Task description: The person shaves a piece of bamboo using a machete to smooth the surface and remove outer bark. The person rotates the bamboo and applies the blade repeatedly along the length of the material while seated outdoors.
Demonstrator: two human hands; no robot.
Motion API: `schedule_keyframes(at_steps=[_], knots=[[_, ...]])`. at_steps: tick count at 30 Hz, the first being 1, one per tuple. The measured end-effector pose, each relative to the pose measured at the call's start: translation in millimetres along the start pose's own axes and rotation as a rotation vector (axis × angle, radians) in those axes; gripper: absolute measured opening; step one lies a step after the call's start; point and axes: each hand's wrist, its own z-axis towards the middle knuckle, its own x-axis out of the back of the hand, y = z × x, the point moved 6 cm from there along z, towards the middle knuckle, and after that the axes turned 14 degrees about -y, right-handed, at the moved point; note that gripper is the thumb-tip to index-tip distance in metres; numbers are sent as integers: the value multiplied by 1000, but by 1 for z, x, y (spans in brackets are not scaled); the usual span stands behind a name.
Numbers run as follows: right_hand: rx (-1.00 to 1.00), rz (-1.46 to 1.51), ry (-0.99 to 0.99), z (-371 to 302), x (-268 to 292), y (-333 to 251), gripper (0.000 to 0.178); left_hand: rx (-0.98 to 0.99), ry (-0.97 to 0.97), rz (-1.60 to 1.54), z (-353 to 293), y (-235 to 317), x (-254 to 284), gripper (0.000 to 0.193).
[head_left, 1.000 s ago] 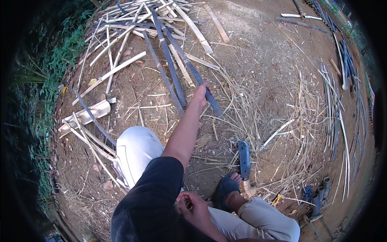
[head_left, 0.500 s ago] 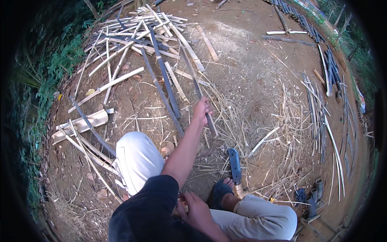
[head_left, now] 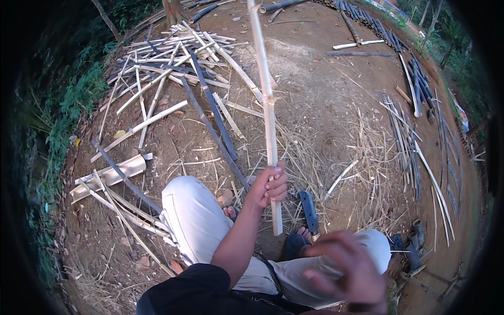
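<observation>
"How many hands, and holding what?"

"Two. The left hand (head_left: 270, 186) is closed around one long pale split-bamboo strip (head_left: 268, 121), which runs from the view's top edge down to between two cream-trousered knees (head_left: 185, 197). The right hand (head_left: 349, 270) is blurred, fingers loosely spread and curved, nothing visible in it."

"What else is there?"

"One broad black knife (head_left: 308, 211) with holes in its blade, near the strip's lower end. One pale half-round bamboo trough (head_left: 121, 170), far left. Ahead, a heap of pale and dark bamboo strips (head_left: 173, 65), too tangled to count."

"Anything in the way?"

"The right hand hides part of the knife's handle; straw-coloured shavings (head_left: 304, 160) litter the ground."
</observation>
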Motion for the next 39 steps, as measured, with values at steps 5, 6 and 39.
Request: schedule_keyframes(at_steps=[5,6,39], knots=[[-423,599,105,58,48,91,53,133,-238,-189,-10,-30,-35,16],[-417,680,58,81,43,113,56,162,-269,-243,-11,-36,-46,16],[-532,1629,898,193,14,266,40,-483,-36,2130,53,93,-205,116]])
